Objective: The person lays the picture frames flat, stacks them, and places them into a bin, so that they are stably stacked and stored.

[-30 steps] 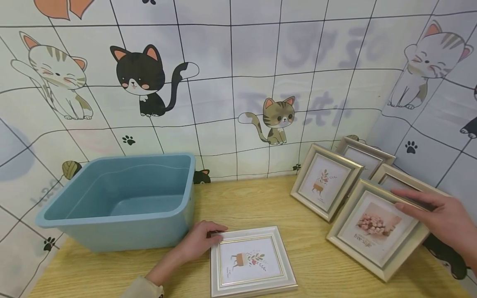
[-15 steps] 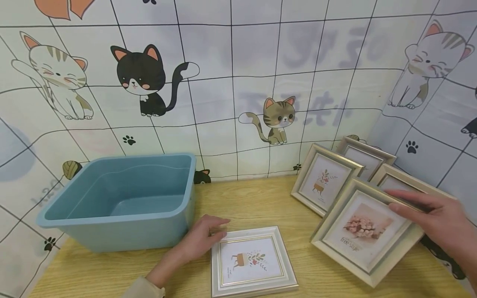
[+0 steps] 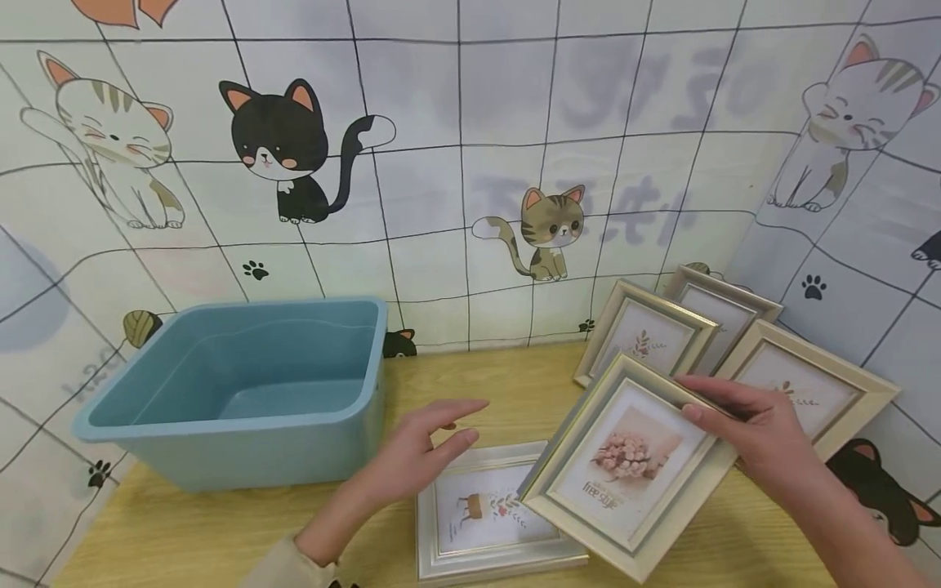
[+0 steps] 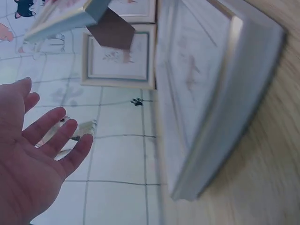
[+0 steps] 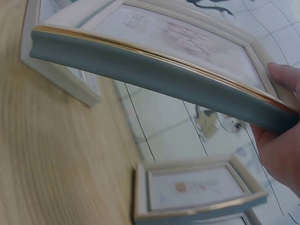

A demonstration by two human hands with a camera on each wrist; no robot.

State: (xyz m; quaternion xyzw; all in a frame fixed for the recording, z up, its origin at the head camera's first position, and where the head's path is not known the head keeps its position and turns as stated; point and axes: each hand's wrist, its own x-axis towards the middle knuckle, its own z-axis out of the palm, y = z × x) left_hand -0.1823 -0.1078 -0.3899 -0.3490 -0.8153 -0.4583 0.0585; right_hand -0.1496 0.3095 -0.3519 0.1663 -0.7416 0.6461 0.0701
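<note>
My right hand (image 3: pixel 764 429) grips the upper right edge of a cream picture frame (image 3: pixel 632 465) with a pink flower photo, thumb on its face. The frame is tilted in the air and overlaps a white picture frame (image 3: pixel 492 510) with a plant print that lies flat on the table. My left hand (image 3: pixel 419 453) hovers just over the flat frame's far left corner, fingers spread, holding nothing. In the left wrist view the left palm (image 4: pixel 33 154) shows bare, and the raised frame's stand (image 4: pixel 112 30) juts from its back.
A blue plastic tub (image 3: pixel 243 449) stands at the left on the wood-grain table (image 3: pixel 470 376). Several more picture frames lean at the back right, among them a gold-edged one (image 3: pixel 639 331) and a wide cream one (image 3: pixel 831 384). A cat-print sheet (image 3: pixel 441 163) covers the wall behind.
My right hand has lifted the flower-photo frame off its place at the right and brought it left, uncovering the wide frame behind. My left hand has risen off the flat frame, opening its fingers.
</note>
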